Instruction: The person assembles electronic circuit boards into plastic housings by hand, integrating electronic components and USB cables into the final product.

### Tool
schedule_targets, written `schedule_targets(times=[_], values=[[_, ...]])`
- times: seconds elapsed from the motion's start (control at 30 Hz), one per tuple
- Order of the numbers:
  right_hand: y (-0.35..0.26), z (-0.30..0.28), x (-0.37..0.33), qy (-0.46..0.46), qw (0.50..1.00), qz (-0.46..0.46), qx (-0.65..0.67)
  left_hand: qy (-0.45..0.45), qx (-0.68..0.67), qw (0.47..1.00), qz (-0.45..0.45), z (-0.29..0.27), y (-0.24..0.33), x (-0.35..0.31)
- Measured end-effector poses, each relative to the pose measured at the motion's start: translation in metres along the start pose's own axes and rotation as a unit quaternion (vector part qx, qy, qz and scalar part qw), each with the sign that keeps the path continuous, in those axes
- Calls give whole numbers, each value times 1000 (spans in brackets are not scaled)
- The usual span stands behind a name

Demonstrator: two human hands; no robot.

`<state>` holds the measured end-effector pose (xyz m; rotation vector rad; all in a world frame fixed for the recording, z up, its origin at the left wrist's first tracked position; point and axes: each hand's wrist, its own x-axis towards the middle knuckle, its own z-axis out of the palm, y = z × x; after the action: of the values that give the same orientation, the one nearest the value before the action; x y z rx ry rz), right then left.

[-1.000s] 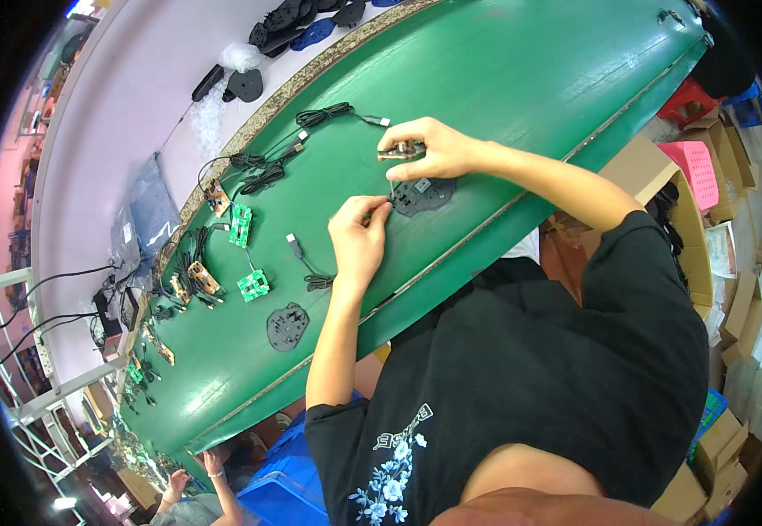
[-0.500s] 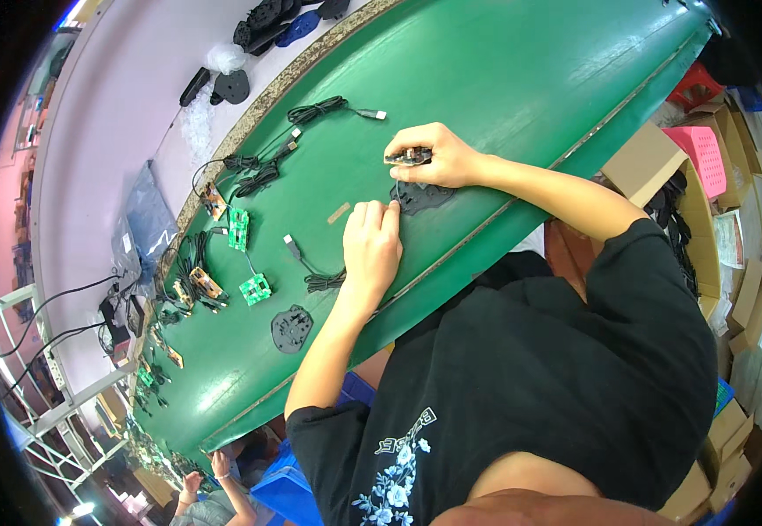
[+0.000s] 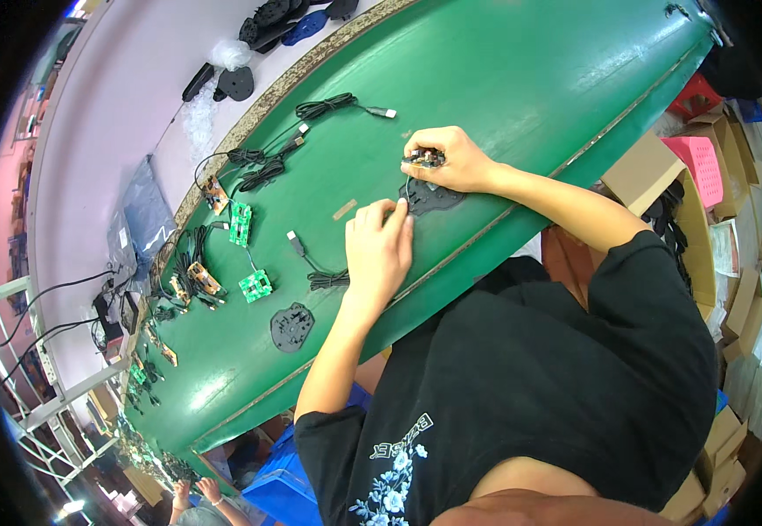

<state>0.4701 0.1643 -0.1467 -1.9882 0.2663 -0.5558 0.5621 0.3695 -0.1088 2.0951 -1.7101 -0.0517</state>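
Observation:
My right hand (image 3: 456,159) grips a small circuit board (image 3: 427,158), tilted above a dark plastic bottom shell (image 3: 434,198) on the green bench. Below the board, a thin cable runs down to the fingertips of my left hand (image 3: 379,250), which pinch it at the shell's left edge. A coiled black cable (image 3: 328,279) with a USB plug (image 3: 297,244) lies beside my left wrist, partly hidden by it. Left of that forearm rests a second dark shell (image 3: 292,328), its inner side facing up.
Green circuit boards (image 3: 256,286), coiled USB cables (image 3: 263,171) and brown boards (image 3: 206,279) lie along the bench's far left. Beyond its worn edge are a plastic bag (image 3: 146,215) and dark shells (image 3: 236,84). Cardboard boxes (image 3: 644,167) stand at right. Another person's hands (image 3: 197,491) show lower left.
The view has shifted slightly. My right hand still holds the board above the shell, tilted a little differently, and my left fingers have spread slightly while staying at the shell's edge.

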Motion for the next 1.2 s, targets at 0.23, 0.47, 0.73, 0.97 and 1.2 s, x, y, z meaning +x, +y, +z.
schedule_targets(times=[0.23,0.47,0.73,0.97,1.2], values=[[6,-5,9,-54,998,-39,9,21,-216,973,-81,13,-21,18],[7,1,44,-179,957,-119,-197,-28,-139,990,-7,7,-23,21],[-18,-5,51,-232,949,25,-212,-77,-160,983,-44,-2,-24,30],[-18,-46,39,-348,934,64,41,-131,-236,961,-64,-9,-37,41],[-23,-49,9,-280,959,-26,39,-229,-282,922,-131,-18,-41,57]])
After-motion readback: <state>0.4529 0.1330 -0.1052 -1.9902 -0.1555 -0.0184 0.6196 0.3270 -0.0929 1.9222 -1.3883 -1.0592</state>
